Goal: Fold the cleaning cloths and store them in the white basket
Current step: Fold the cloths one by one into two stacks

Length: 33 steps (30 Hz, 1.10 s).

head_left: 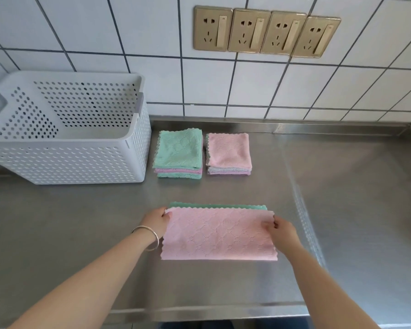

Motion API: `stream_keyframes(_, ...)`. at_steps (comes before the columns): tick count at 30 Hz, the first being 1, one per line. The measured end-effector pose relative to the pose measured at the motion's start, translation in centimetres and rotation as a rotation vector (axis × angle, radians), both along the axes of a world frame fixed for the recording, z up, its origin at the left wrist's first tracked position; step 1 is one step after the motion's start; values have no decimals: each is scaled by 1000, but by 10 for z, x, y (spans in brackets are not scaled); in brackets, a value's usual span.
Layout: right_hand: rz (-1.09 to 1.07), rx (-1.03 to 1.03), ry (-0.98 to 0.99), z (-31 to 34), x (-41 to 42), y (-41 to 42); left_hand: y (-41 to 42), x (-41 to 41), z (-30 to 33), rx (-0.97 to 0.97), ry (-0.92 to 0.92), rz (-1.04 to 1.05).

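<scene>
Nearest to me, both forearms reach in from the bottom edge of the view, their upper parts cut off. My left hand (155, 222), with a silver bangle (147, 237) at the wrist, pinches the far left corner of a pink cloth (218, 235); my right hand (281, 230) pinches the far right corner, fingers curled over the edge. The thumbs are mostly hidden under the fabric, so I cannot tell how deep each pinch goes. The pink cloth lies flat between my hands as a wide band on the steel counter (81, 233). Just beyond my fingers a thin strip of a green cloth (217, 206) shows past the pink one's far edge; the rest is covered, and I cannot tell whether it is a separate cloth or the other face of the same one.

Farther out, ahead of my left hand, sits a folded stack topped in green (179, 150) with pink and green layers under it. Beside it, toward my right hand's side, a second stack topped in pink (228, 150) sits apart from it; its lower layers look grey and lilac, hard to count.

Left of the stacks, the white basket (64, 160) stands close to the green stack; its left end is cut off by the frame and its floor is hidden. Behind everything, four brass sockets (266, 32) sit on the tiled wall (128, 32).
</scene>
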State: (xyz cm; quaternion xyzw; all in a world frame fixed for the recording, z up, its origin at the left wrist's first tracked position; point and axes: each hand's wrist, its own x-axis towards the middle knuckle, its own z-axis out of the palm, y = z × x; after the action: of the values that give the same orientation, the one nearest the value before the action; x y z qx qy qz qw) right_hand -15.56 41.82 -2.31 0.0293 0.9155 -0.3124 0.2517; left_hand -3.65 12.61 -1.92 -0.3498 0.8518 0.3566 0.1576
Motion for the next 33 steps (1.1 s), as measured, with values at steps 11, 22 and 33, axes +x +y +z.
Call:
stream_keyframes(11, -26, 178, 61, -12, -14, -19, -2, -28, -19, -163, -118, 28)
stream_keyframes(22, -142, 295, 15, -4, -13, -32, 3, -34, -19, -322, -174, 21)
stream_keyframes(33, -286, 244, -72, -16, 30, -12, 63, -2, -41, -604, 67, -812)
